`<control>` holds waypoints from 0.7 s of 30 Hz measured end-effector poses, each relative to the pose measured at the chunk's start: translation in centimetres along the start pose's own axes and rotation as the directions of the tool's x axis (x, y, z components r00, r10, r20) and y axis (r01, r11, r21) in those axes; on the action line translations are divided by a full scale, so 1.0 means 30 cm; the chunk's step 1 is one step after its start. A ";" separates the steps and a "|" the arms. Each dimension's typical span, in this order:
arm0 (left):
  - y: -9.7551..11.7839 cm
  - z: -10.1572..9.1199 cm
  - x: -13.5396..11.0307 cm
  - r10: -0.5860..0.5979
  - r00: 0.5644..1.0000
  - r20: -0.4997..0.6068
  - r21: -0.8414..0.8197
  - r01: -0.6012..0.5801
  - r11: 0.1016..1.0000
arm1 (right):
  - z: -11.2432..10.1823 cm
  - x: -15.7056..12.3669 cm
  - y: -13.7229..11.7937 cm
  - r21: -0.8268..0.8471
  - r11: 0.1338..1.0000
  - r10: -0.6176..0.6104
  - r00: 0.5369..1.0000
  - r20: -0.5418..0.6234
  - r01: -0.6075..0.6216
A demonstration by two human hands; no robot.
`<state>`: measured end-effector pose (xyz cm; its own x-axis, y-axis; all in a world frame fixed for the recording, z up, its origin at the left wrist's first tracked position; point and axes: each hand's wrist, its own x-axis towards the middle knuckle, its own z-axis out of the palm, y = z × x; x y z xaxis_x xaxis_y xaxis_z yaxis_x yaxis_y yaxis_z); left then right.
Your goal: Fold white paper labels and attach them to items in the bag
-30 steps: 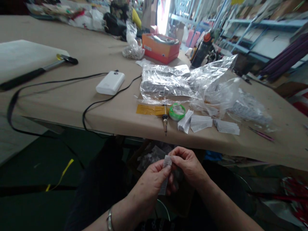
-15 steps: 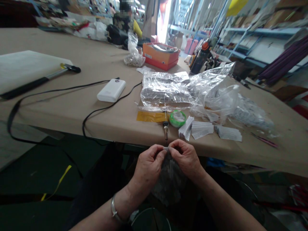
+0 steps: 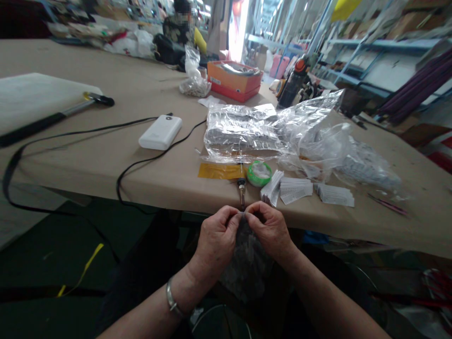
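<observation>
My left hand (image 3: 217, 238) and my right hand (image 3: 270, 230) meet just off the table's front edge. Thumb and forefinger of each are pinched on a small pale piece (image 3: 243, 214), mostly hidden by the fingertips. Directly above it, a soldering-iron-like tool (image 3: 242, 185) with a metal tip points toward me over the edge. Brown tape (image 3: 219, 171) lies by the tool. Below my hands, a greyish heap (image 3: 246, 268) rests in shadow over my lap; its kind is unclear. A round green container (image 3: 259, 173) and stacks of printed white slips (image 3: 295, 189) sit close by.
Clear plastic bags (image 3: 243, 129) cover the middle of the table (image 3: 169, 186). A white power bank (image 3: 161, 132) and black cable (image 3: 125, 176) lie left, tweezers (image 3: 387, 204) right. Farther back are an orange box (image 3: 233, 84), a dark bottle (image 3: 292, 87) and a person (image 3: 178, 30).
Both hands have risen slightly, bringing the pinched piece closer to the tool's tip. Less of the piece shows between the fingertips. The view has shifted a little.
</observation>
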<state>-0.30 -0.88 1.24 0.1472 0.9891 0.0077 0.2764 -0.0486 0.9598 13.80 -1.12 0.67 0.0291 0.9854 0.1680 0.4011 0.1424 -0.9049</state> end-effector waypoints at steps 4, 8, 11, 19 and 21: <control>-0.003 0.000 0.005 0.003 1.000 -0.004 -0.020 -0.003 1.000 | 0.002 0.003 0.001 -0.014 1.000 -0.018 1.000 -0.004 0.018; -0.008 0.002 0.008 -0.002 1.000 -0.013 -0.038 0.002 0.999 | 0.002 0.002 0.003 -0.017 0.999 -0.031 0.999 -0.010 0.031; -0.012 0.005 0.012 0.006 1.000 -0.015 -0.040 -0.006 0.999 | 0.002 0.002 0.004 -0.016 0.999 -0.032 0.999 -0.009 0.032; -0.009 0.006 0.020 0.028 0.999 -0.045 -0.020 -0.029 0.999 | 0.006 0.008 0.001 -0.001 0.999 -0.041 0.999 -0.028 0.041; -0.005 0.002 0.008 0.023 0.999 -0.033 -0.026 -0.024 0.999 | -0.005 -0.010 -0.003 0.020 0.999 -0.026 1.000 -0.007 0.026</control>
<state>-0.25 -0.63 1.07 0.1225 0.9917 0.0393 0.2478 -0.0689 0.9663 13.89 -1.45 0.77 0.0249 0.9807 0.1938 0.3833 0.1696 -0.9079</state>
